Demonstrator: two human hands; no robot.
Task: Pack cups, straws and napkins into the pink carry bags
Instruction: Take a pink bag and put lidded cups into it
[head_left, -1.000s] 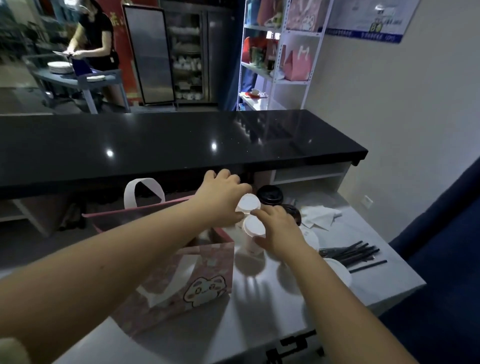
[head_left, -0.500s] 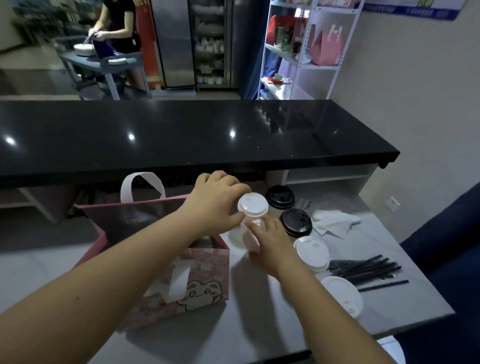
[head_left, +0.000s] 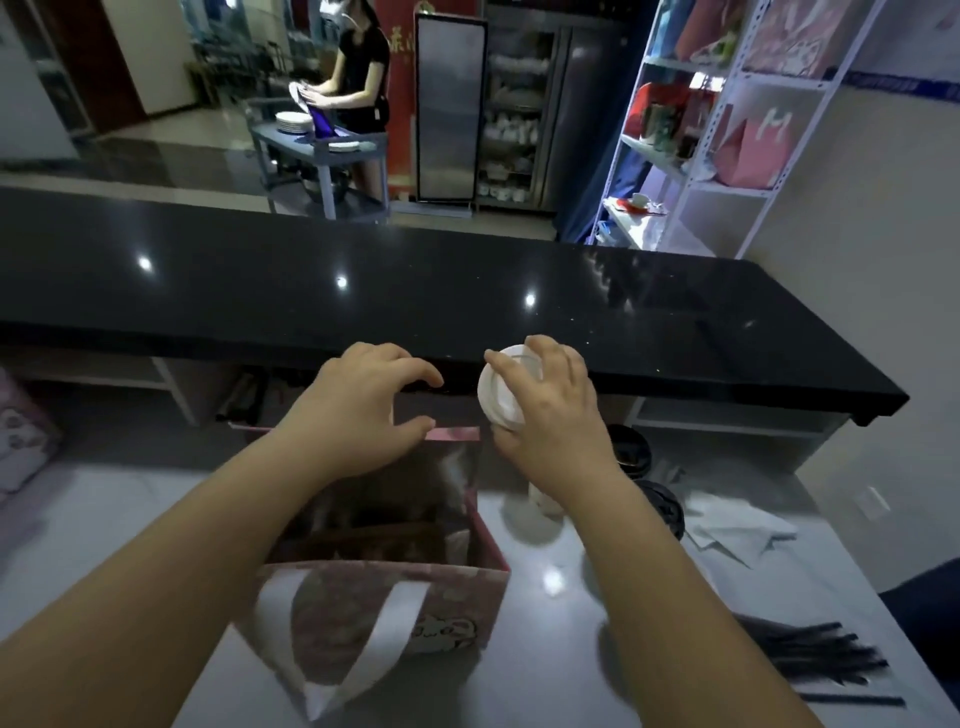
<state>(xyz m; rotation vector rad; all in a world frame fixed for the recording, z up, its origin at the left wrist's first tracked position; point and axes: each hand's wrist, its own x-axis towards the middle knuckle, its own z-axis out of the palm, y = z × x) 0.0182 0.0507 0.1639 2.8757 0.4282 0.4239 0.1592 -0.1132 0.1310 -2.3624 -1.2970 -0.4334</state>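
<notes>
1. Our right hand (head_left: 550, 415) grips a white-lidded cup (head_left: 504, 389), fingers wrapped over the lid and side. It holds the cup in the air just beside the far right corner of the pink carry bag (head_left: 363, 613).
2. Our left hand (head_left: 358, 410) hovers over the bag's far rim, fingers loosely curved and thumb apart from them, with nothing visible between them.
3. The bag stands open on the pale glossy table (head_left: 519, 670). Its white handle (head_left: 387, 634) hangs down the front wall, and the inside is too dark to read.
4. Under our right wrist another white cup (head_left: 545, 501) stands on the table, with two black-lidded cups (head_left: 631, 452) just behind the forearm.
5. White napkins (head_left: 737, 532) lie to the right of the cups, and a bundle of black straws (head_left: 821, 654) lies nearer the table's right edge.
6. A second pink bag (head_left: 21, 441) shows at the left edge.
7. A long black counter (head_left: 311, 291) runs across behind the table, reflecting ceiling lights.
8. Beyond it, a person in black (head_left: 361, 67) works at a grey cart (head_left: 322, 150) bearing stacked plates.
9. On the right, white shelving (head_left: 698, 156) holds more pink bags against a plain wall.
</notes>
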